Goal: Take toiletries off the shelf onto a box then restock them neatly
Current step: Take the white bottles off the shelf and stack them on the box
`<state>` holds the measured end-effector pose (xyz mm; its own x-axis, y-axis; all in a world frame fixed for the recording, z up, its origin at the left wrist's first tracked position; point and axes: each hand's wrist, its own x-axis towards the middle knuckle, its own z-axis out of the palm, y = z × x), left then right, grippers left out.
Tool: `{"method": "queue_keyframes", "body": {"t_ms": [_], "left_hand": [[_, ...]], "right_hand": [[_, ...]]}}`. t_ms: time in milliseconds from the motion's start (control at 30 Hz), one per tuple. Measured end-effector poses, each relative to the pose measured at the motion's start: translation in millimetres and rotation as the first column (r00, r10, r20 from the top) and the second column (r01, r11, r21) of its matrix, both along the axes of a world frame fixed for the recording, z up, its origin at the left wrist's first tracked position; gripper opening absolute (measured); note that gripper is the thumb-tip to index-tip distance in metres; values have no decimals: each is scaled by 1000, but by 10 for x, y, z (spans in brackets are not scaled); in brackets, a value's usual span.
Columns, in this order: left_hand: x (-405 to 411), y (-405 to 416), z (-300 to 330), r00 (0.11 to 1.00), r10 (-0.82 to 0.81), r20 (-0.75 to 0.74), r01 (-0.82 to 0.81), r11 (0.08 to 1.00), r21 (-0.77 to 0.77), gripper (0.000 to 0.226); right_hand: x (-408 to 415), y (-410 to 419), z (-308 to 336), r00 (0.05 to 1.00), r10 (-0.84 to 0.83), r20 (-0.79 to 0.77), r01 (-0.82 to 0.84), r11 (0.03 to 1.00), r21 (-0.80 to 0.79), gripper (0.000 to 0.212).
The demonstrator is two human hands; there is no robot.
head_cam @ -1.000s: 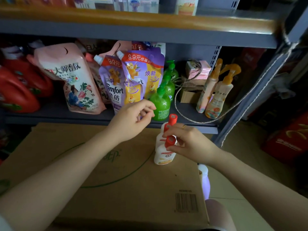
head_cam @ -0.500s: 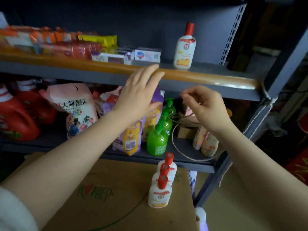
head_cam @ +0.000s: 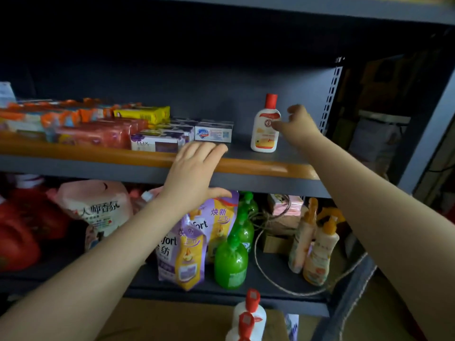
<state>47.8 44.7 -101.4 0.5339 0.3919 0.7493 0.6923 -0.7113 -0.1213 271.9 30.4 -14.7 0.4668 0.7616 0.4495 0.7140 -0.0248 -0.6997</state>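
A white bottle with a red cap (head_cam: 265, 126) stands upright on the upper shelf (head_cam: 258, 166). My right hand (head_cam: 296, 124) is just to its right, fingers loosely curled, fingertips at the bottle's side, holding nothing. My left hand (head_cam: 194, 166) lies flat with straight fingers on the shelf's orange front edge. Soap boxes (head_cam: 213, 132) and soap packs (head_cam: 98, 129) fill the shelf's left part. Two more red-capped white bottles (head_cam: 250, 316) stand on the cardboard box (head_cam: 172, 321) at the bottom.
The lower shelf holds red detergent jugs (head_cam: 17, 232), a pink refill pouch (head_cam: 98, 210), purple Comfort pouches (head_cam: 189, 247), green pump bottles (head_cam: 231, 262), coiled twine (head_cam: 268, 267) and orange-topped spray bottles (head_cam: 317, 244). A grey shelf post (head_cam: 428, 134) rises at right.
My view has tilted up from the box to the upper shelf. My right hand left the bottles on the box and rose to the lone bottle; my left hand rose onto the shelf edge.
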Motion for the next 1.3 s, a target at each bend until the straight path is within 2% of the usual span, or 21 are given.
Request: {"method": "queue_keyframes", "body": {"t_ms": [67, 133, 400, 500, 600, 700, 733, 767, 833, 867, 933, 967, 1033, 1100, 1133, 1200, 1267, 1300], "left_hand": [[-1, 20, 11, 999, -36, 22, 37, 999, -33, 85], [3, 29, 17, 998, -57, 30, 59, 997, -50, 83], [5, -26, -1, 1000, -2, 11, 2, 1000, -6, 80], [6, -28, -11, 1000, 21, 3, -21, 999, 35, 83], [8, -32, -8, 999, 28, -22, -28, 1000, 2, 87], [-6, -85, 94, 997, -11, -72, 5, 997, -78, 92], [-20, -123, 131, 999, -43, -31, 38, 988, -152, 92], [-41, -184, 164, 993, -97, 73, 113, 960, -258, 91], [-81, -384, 223, 900, -217, 378, 355, 867, -349, 86], [-93, -504, 240, 817, -274, 508, 465, 833, -300, 79], [-109, -726, 231, 713, -375, 593, 560, 812, -160, 53], [-113, -812, 216, 709, -396, 583, 560, 819, -126, 44], [-122, -895, 187, 755, -373, 539, 504, 857, -113, 42], [-136, -903, 140, 770, -324, 550, 488, 854, -180, 41], [-147, -898, 111, 755, -297, 585, 515, 820, -249, 37], [-177, -888, 46, 700, -235, 674, 608, 690, -392, 30], [-174, -911, -23, 631, -187, 753, 711, 526, -466, 21], [-173, -933, -51, 591, -158, 791, 758, 444, -478, 16]], "right_hand": [[31, 123, 42, 987, 36, -156, -40, 999, -21, 66], [35, 202, 56, 975, 60, -216, -65, 998, -13, 62], [-6, 318, 25, 989, 92, -118, -107, 987, -123, 45], [-69, 169, 66, 963, 216, -160, -228, 972, -59, 30], [-132, -190, 131, 852, 473, -226, -455, 881, 130, 13], [-188, -557, 153, 682, 689, -246, -646, 725, 237, 14], [-204, -657, 127, 612, 741, -277, -690, 671, 271, 22], [-219, -742, 87, 554, 776, -303, -723, 628, 288, 33], [-275, -866, -28, 463, 813, -351, -771, 566, 293, 57], [-305, -911, -103, 421, 824, -378, -790, 538, 294, 66], [-361, -969, -256, 355, 837, -416, -815, 495, 300, 66], [-396, -995, -329, 334, 838, -432, -817, 486, 311, 62], [-484, -1049, -451, 308, 828, -469, -797, 494, 349, 53], [-560, -1095, -527, 330, 797, -506, -748, 548, 374, 40], [-596, -1122, -537, 366, 775, -515, -721, 586, 370, 35], [-633, -1150, -528, 492, 718, -492, -669, 674, 314, 33], [-619, -1158, -511, 642, 627, -440, -596, 770, 227, 40], [-609, -1172, -504, 684, 590, -429, -567, 800, 197, 41]]}}
